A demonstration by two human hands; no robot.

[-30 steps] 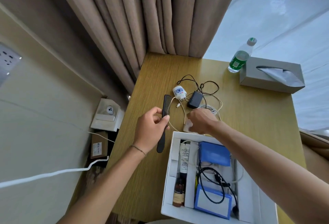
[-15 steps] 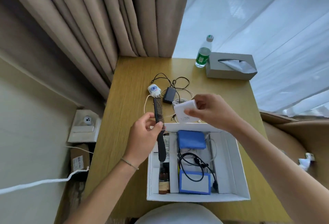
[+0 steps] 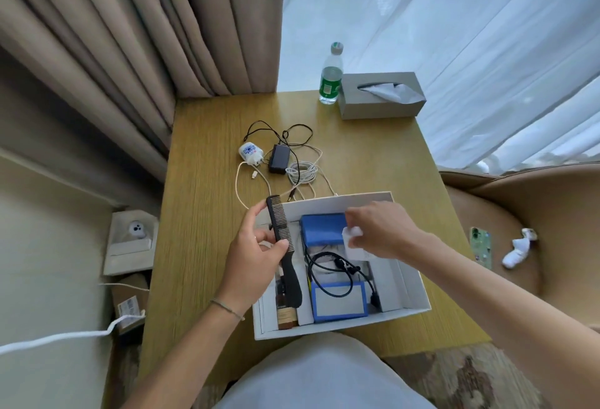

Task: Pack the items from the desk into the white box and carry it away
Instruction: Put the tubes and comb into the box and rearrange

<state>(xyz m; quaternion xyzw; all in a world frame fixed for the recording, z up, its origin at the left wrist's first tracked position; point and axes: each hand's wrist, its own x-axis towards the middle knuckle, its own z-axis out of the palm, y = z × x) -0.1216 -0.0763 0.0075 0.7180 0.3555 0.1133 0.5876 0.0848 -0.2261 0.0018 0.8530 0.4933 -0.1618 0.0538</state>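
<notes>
Packing is under way: over the box [image 3: 409, 282], the left hand [image 3: 250, 265] pinches a comb [image 3: 281, 241] and the right hand [image 3: 376, 230] grips a white block [image 3: 352, 241]. Next, I judge, both get set inside; chargers [image 3: 277, 162] and cables [image 3: 303, 171] lie beyond the box.

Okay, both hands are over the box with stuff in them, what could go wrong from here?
1. The comb in the left hand is long and held at an angle over the narrow left slot; it may jam on the bottle.
2. The white adapter in the right hand could land on the looped black cable and sit proud.
3. The chargers behind the box might be left behind.
</notes>
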